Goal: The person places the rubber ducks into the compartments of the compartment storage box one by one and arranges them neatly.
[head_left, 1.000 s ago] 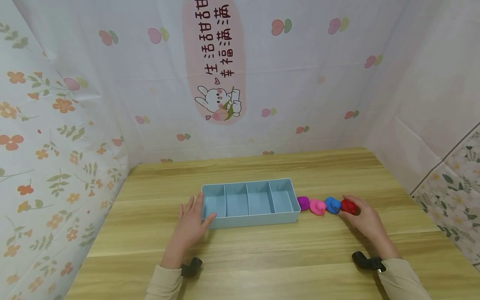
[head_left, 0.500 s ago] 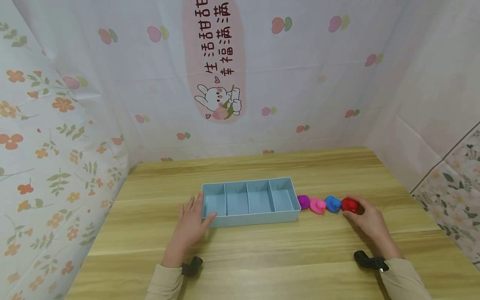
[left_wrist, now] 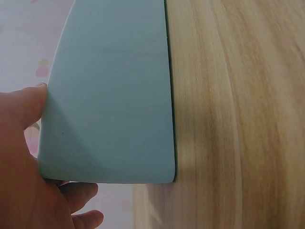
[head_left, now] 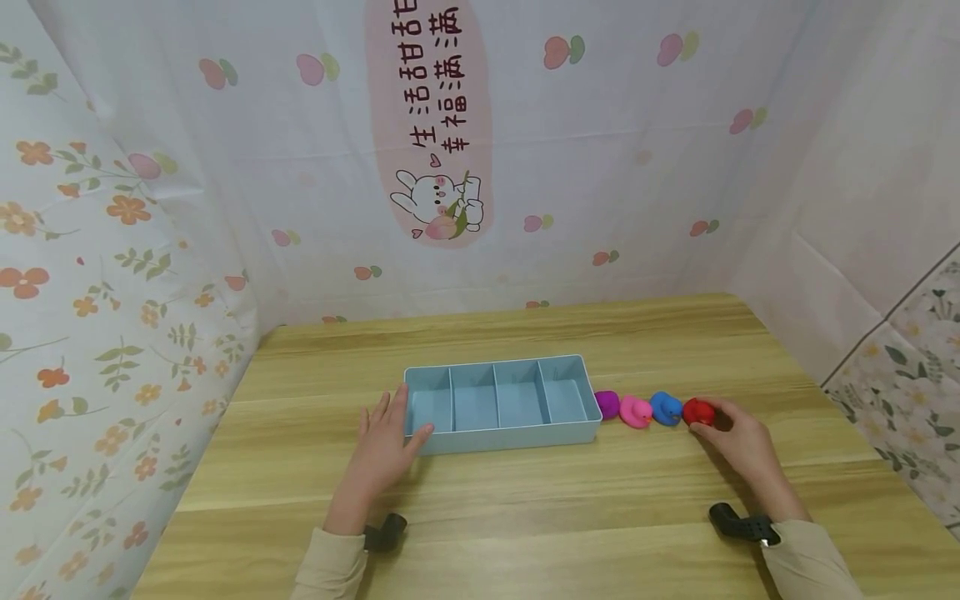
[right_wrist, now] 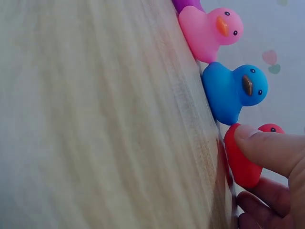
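Note:
A pale blue tray [head_left: 504,439] with a row of compartments lies on the table. My left hand [head_left: 378,450] rests at its left end, thumb at the front rim and fingers fairly straight along the end wall; in the left wrist view the thumb [left_wrist: 35,102] touches the rim. To the right, my right hand [head_left: 742,446] holds a red rubber duck [head_left: 697,412], the last in a row. In the right wrist view the thumb [right_wrist: 267,145] lies across the red duck, hiding part of it, with other fingers behind.
Between the tray and the red duck sit a purple rubber duck [head_left: 608,405], a pink one [head_left: 636,412] and a blue one [head_left: 666,408]. The wooden table [head_left: 525,517] backs onto a patterned cloth [head_left: 600,167].
My right hand has shifted slightly right, and more of the red duck shows past its fingers. My left hand and the tray have stayed in place.

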Available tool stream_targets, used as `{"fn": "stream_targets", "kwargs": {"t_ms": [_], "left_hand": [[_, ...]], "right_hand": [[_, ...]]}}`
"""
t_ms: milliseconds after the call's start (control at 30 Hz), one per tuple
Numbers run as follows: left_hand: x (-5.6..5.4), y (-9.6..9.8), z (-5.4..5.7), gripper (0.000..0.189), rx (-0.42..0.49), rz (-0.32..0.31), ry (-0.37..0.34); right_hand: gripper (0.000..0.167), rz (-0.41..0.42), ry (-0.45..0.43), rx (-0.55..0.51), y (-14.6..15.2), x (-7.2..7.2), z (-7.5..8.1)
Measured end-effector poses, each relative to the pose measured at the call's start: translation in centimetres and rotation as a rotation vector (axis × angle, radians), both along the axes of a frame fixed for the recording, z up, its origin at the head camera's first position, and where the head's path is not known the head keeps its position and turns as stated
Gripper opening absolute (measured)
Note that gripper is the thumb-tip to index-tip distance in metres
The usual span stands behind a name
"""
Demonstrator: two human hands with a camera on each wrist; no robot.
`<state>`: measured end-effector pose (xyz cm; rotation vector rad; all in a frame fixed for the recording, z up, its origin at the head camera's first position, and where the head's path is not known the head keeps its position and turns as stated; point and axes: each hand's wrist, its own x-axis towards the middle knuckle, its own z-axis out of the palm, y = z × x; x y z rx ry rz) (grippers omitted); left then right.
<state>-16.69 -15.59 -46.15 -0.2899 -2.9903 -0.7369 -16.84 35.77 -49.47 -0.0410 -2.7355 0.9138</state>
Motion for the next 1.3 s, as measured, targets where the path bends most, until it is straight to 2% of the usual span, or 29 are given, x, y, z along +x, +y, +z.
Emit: {"fn": "stream_targets", "kwargs": {"t_ms": [300, 467, 600, 867, 1300], "left_hand": [[0.1, -0.1, -0.1, 0.081, 0.013, -0.004, 0.004], [0.1, -0.2, -0.2, 0.081, 0.018, -0.007, -0.002], [0.1, -0.2, -0.1, 0.081, 0.023, -0.007, -0.004], [0.2, 0.0, 0.0, 0.08, 0.041, -0.01, -0.006], [0.0, -0.2, -0.1, 0.089, 0.07, -0.007, -0.047]], "right_hand": [[0.047, -0.042, 0.013, -0.014, -0.4, 0.3, 0.7], [0.054, -0.059, -0.022, -0.081, -0.8, 0.2, 1.6], [0.057, -0.048, -0.041, -0.13, -1.3, 0.1, 2.3], [0.054, -0.021, 0.016, -0.138, -2.4, -0.2, 3.5], [0.054, -0.01, -0.017, -0.156, -3.8, -0.8, 4.1]]}}
